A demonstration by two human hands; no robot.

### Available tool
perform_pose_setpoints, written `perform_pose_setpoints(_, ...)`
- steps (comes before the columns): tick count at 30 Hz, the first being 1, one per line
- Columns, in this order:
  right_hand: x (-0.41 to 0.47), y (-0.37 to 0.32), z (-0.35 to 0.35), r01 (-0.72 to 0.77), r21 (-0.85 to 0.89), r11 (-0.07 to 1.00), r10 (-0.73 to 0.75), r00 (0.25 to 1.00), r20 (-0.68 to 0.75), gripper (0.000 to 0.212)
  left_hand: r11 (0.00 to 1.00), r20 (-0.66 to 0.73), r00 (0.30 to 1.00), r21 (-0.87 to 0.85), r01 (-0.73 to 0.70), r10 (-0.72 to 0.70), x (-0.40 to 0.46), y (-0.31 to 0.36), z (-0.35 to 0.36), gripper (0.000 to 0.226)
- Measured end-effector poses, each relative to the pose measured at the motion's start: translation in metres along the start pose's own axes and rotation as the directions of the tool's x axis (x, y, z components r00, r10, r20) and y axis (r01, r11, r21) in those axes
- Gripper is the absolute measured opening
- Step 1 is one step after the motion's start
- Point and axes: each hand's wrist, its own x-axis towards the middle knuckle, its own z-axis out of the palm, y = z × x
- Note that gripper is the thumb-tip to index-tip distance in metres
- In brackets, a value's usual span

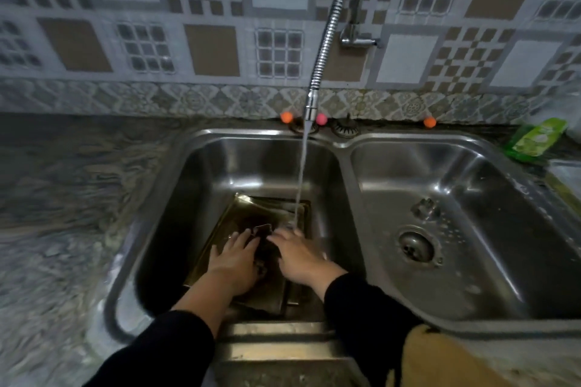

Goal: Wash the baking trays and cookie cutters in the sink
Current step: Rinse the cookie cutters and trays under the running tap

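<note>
Baking trays (220, 229) lie stacked in the left basin of the sink (195, 173), dark and wet, tilted a little against the near wall. A small dark piece (262, 229) sits between my hands, maybe a cookie cutter; too blurred to say. My left hand (234, 256) lies on the top tray, fingers spread. My right hand (298, 253) is just beside it, fingers bent over the dark piece, under the water stream (300, 179) from the tap (327, 31). Whether it truly grips, I cannot tell. Right basin holds only droplets around the drain (415, 247). Green soap pouch (534, 141) at the far right on the counter (63, 198).

Progress, as I judge it: early to middle. Trays look unfinished, no foam visible, nothing set aside clean. Scrubbing and rinsing remain.
</note>
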Motion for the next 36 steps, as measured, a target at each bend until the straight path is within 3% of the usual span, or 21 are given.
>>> perform_pose_setpoints(4, 0.020, -0.008, 0.012, -0.092, -0.001, 0.996, 0.092, 0.994, -0.065, 0.034, 1.000, 0.019, 1.000, -0.018, -0.007, 0.007, -0.001, -0.011, -0.001, 0.066)
perform_pose_setpoints(7, 0.026, -0.005, 0.006, -0.149, 0.239, 0.960, 0.183, 0.975, -0.125, 0.011, 0.997, 0.001, 1.000, -0.075, 0.014, -0.014, -0.003, -0.013, -0.003, 0.058)
perform_pose_setpoints(10, 0.025, -0.001, -0.013, -0.220, 0.484, 0.847, 0.314, 0.942, -0.120, 0.015, 0.957, -0.098, 0.994, -0.290, 0.016, -0.046, 0.001, -0.008, -0.006, 0.052)
perform_pose_setpoints(14, 0.003, -0.001, -0.039, -0.240, 0.736, 0.633, 0.379, 0.925, -0.023, 0.018, 0.675, -0.090, 0.992, -0.737, -0.007, -0.088, 0.013, 0.020, -0.014, 0.057)
perform_pose_setpoints(18, -0.020, 0.002, -0.048, -0.169, 0.802, 0.573, 0.383, 0.920, -0.080, 0.019, 0.424, -0.086, 0.995, -0.904, -0.053, -0.059, 0.016, 0.055, -0.025, 0.050)
perform_pose_setpoints(21, -0.032, 0.008, -0.053, -0.156, 0.809, 0.566, 0.383, 0.919, -0.090, 0.020, 0.151, 0.019, 0.999, -0.988, 0.024, -0.036, 0.018, 0.069, -0.030, 0.030)
perform_pose_setpoints(23, -0.038, 0.012, -0.052, -0.158, 0.812, 0.562, 0.379, 0.922, -0.083, 0.022, 0.054, 0.039, 0.998, -0.998, 0.042, -0.040, 0.020, 0.072, -0.032, 0.021)
perform_pose_setpoints(26, -0.042, 0.016, -0.049, -0.154, 0.812, 0.563, 0.384, 0.919, -0.093, 0.024, 0.001, 0.013, 0.999, -1.000, 0.013, -0.034, 0.020, 0.072, -0.036, 0.021)
perform_pose_setpoints(30, -0.041, 0.017, -0.050, -0.152, 0.836, 0.527, 0.369, 0.927, -0.065, 0.020, 0.052, -0.039, 0.999, -0.998, -0.038, -0.029, 0.022, 0.070, -0.034, 0.022)
perform_pose_setpoints(36, -0.034, 0.014, -0.045, -0.172, 0.870, 0.462, 0.378, 0.926, -0.017, 0.024, -0.015, -0.029, 0.998, -0.999, -0.029, 0.053, 0.019, 0.065, -0.036, 0.025)
